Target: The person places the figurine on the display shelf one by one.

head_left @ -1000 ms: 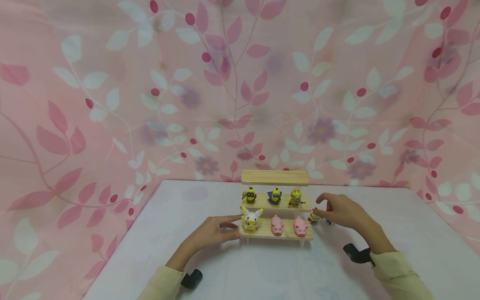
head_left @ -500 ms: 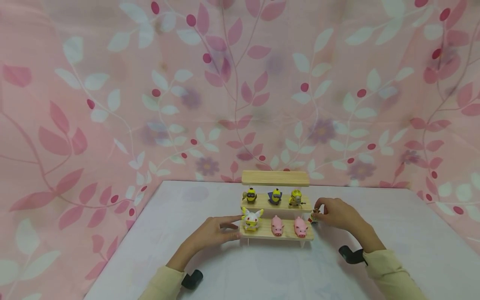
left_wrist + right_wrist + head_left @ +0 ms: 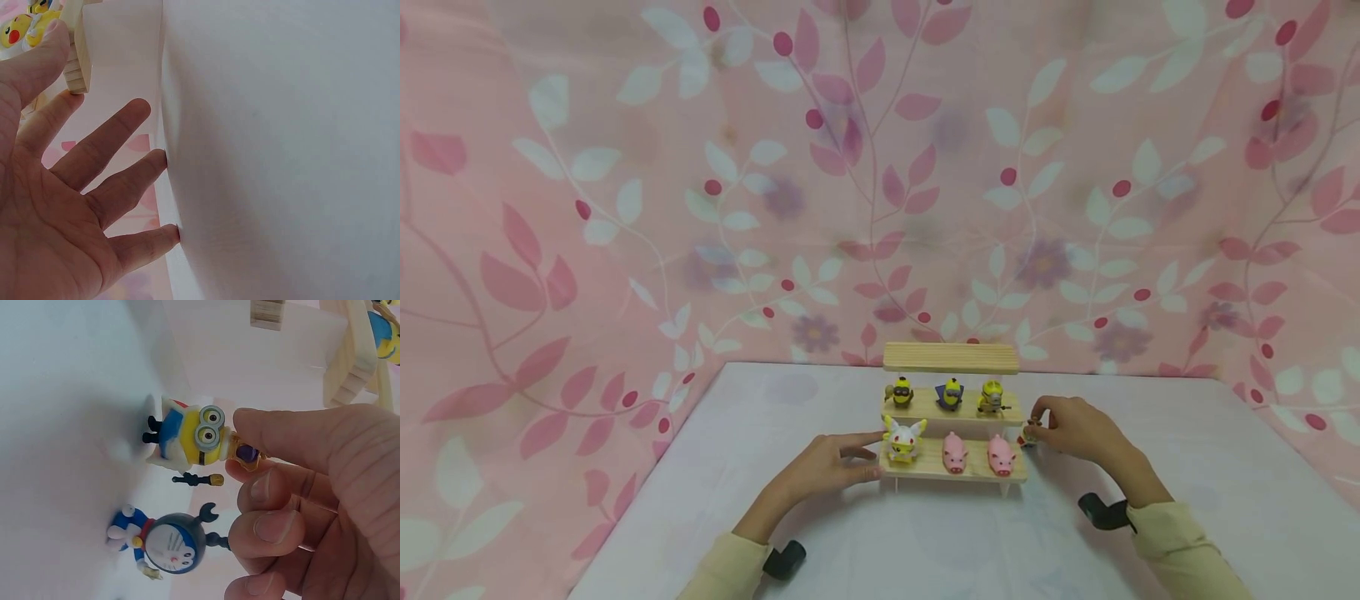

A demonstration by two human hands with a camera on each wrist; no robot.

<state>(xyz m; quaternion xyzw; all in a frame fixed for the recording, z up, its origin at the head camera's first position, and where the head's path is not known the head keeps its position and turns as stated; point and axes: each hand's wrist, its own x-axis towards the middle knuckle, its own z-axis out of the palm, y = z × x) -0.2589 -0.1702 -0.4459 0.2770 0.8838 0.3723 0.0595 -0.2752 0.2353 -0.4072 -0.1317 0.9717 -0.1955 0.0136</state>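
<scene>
My right hand (image 3: 1078, 427) pinches a crowned Minion figurine (image 3: 194, 434) between thumb and fingertips, by its golden crown (image 3: 247, 453). The figurine wears a white and blue robe, and its black feet are close to the table at the right end of a wooden tiered shelf (image 3: 925, 464). A blue-and-white Doraemon figurine (image 3: 172, 544) stands next to it, hidden behind the hand in the head view. At the shelf's left end, my left hand (image 3: 823, 462) has its fingers spread and fairly straight. Its thumb and index fingertip touch the end of the lower board (image 3: 76, 62).
Three Minion figurines line the middle tier, one of them in a blue cape (image 3: 951, 395). On the lower tier sit a white-and-yellow eared figurine (image 3: 903, 442) and two pink pigs (image 3: 954, 452). The top board (image 3: 951, 357) is bare. A floral curtain (image 3: 865, 183) hangs behind the table.
My right hand has moved slightly left and its fingertips have closed on the crown. The crowned Minion has turned a little. The left hand stays at the shelf end.
</scene>
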